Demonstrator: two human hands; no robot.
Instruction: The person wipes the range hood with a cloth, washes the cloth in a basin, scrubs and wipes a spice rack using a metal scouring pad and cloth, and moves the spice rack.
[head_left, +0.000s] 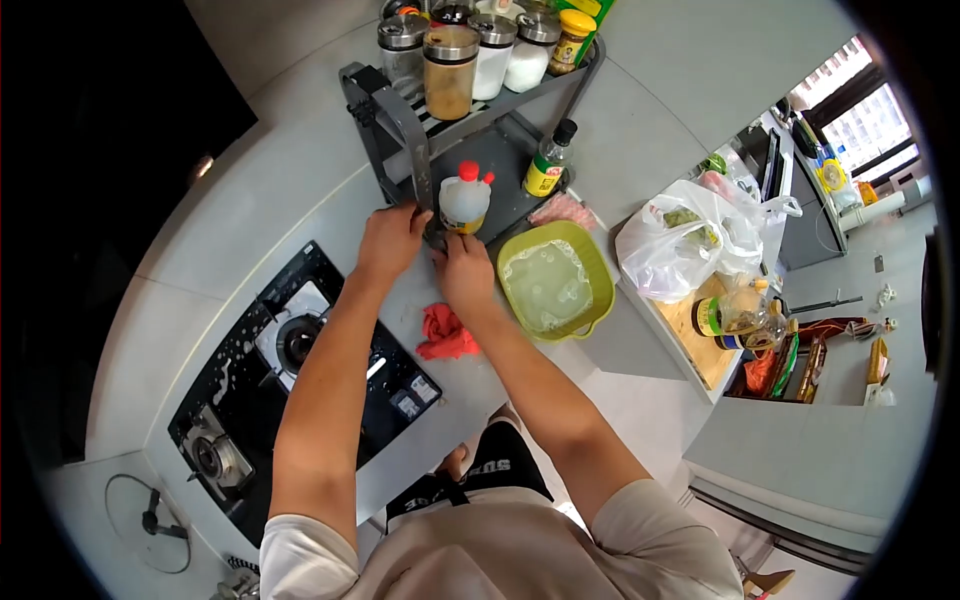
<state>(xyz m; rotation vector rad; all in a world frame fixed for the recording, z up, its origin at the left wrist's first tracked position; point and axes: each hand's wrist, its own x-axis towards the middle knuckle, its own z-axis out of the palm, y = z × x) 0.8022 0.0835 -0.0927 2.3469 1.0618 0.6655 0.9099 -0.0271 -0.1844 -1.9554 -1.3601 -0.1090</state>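
Note:
My left hand [393, 242] is closed around the front upright of a dark grey two-tier spice rack [408, 135]. Close beside it, my right hand [464, 270] has its fingers bent at the front edge of the lower shelf; part of their grip is hidden. Just beyond the right fingers, a clear bottle with a red cap [464, 202] stands on that shelf. A dark-capped sauce bottle with a yellow-green label [548, 160] is farther right on it. Several seasoning jars [450, 75] fill the upper shelf. A crumpled red cloth [447, 332] lies below my hands.
Right of my hands is a green basin [600, 285] of cloudy water, with a pink cloth [562, 210] behind it. The black gas stove [330, 345] lies at left. A white plastic bag [690, 245] and oil bottles [725, 315] occupy the right-hand counter.

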